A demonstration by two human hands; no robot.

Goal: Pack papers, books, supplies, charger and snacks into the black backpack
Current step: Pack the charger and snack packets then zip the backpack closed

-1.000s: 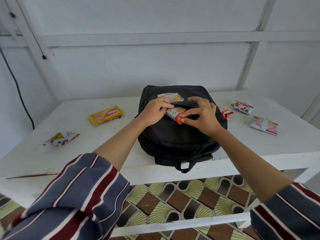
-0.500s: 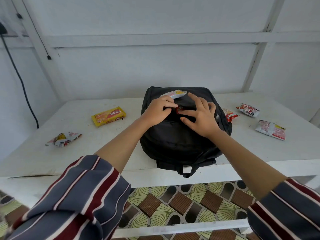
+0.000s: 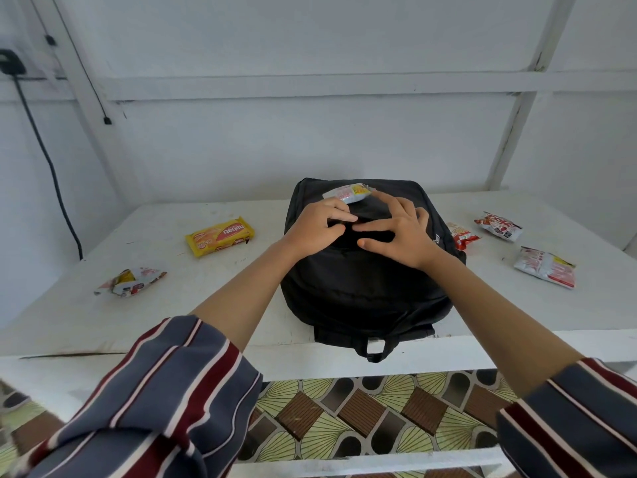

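Note:
The black backpack (image 3: 362, 288) lies flat on the white table (image 3: 206, 305), handle toward me. My left hand (image 3: 317, 225) pinches the edge of its front pocket opening. My right hand (image 3: 400, 232) rests beside it with fingers spread, fingertips at the pocket slit. A white and yellow snack packet (image 3: 348, 193) lies on the backpack just beyond my hands. The red packet seen earlier is out of sight inside the pocket.
A yellow wafer pack (image 3: 220, 236) and a crumpled snack bag (image 3: 131, 281) lie left of the backpack. Three red and white snack packets (image 3: 462, 234) (image 3: 498, 225) (image 3: 544, 267) lie to the right. A black cable (image 3: 51, 167) hangs down the left wall.
The red snack packet held between both hands has gone into the backpack's front pocket and is no longer visible. My right fingers have spread flat over the opening.

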